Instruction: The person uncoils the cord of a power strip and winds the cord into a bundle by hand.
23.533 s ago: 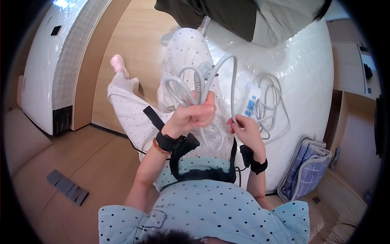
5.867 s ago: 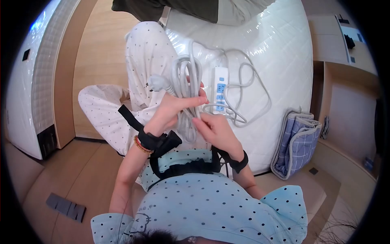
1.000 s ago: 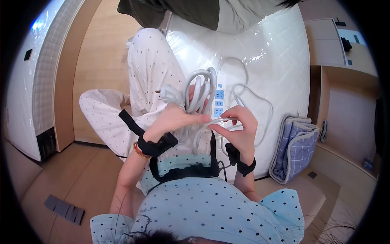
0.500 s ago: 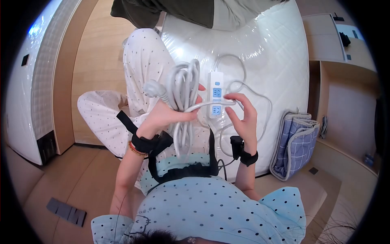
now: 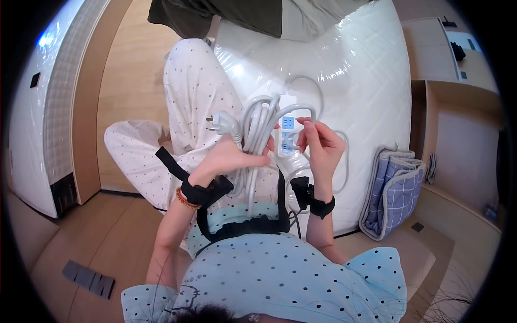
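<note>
Gathered loops of a white power cord [image 5: 257,126] are wrapped in my left hand [image 5: 230,160], its thumb lying across the front of the bundle. A plug [image 5: 225,123] with metal prongs sticks out at the left of the loops. My right hand [image 5: 325,148] pinches a length of the same cord between thumb and fingertips, right of the bundle. Behind the hands a white power strip [image 5: 289,101] with blue sockets lies on the plastic-covered mattress, partly hidden by the cord and fingers. Loose cord [image 5: 347,161] curves over the mattress to its right.
The mattress [image 5: 371,70] is wrapped in clear plastic. A folded blue checked quilt [image 5: 401,188] leans at its right side. Dark and grey clothing [image 5: 247,16] lies at the far end. A grey object [image 5: 89,279] rests on the floor, lower left.
My right hand has drawn the cord slightly up, bending it into an arc over the strip. The bundle and plug in my left hand have shifted right and turned, and the prongs now show.
</note>
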Tool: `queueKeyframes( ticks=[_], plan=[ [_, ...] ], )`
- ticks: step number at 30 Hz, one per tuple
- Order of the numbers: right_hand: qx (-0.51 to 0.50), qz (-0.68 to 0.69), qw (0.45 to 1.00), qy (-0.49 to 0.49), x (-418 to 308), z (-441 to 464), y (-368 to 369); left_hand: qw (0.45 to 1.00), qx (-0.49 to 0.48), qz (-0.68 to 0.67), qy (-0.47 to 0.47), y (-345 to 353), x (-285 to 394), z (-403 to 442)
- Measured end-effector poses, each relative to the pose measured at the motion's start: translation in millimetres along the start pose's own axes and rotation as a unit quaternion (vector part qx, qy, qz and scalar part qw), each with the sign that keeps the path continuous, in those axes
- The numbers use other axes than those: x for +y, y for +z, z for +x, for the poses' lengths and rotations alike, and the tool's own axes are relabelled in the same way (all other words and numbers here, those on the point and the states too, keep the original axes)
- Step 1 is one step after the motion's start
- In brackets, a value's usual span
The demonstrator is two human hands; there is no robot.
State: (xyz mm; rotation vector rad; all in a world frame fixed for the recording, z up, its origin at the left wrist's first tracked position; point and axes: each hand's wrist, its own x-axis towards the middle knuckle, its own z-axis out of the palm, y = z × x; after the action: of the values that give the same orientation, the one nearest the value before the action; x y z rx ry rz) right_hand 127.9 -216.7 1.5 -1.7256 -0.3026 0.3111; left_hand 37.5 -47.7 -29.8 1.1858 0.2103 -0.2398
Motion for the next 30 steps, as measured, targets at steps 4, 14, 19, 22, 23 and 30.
queueKeyframes(
  ticks=[4,14,19,22,23,30],
  plan=[
    [-0.057,-0.013,0.996,0.069,1.6,0.0,3.6,0.999,0.006,0.028,-0.023,0.0,-1.7,0.6],
    [-0.206,-0.007,0.976,0.068,15.9,-7.1,14.9,0.978,-0.032,-0.194,0.074,-3.1,-6.2,-2.1],
    [-0.182,-0.093,0.978,0.044,60.1,-11.8,5.2,0.969,0.009,-0.218,0.115,-10.2,-5.0,-3.3],
    [-0.183,-0.109,0.973,0.088,43.7,-12.6,-4.8,0.964,0.036,-0.230,0.130,-13.5,-4.4,-1.2],
    [-0.202,-0.103,0.969,0.097,35.0,-13.6,-3.1,0.960,0.035,-0.244,0.131,-15.0,-7.7,0.7],
    [-0.325,-0.172,0.928,0.062,18.8,-18.7,15.9,0.966,0.006,-0.246,0.082,-11.3,-0.8,-0.6]
  ],
)
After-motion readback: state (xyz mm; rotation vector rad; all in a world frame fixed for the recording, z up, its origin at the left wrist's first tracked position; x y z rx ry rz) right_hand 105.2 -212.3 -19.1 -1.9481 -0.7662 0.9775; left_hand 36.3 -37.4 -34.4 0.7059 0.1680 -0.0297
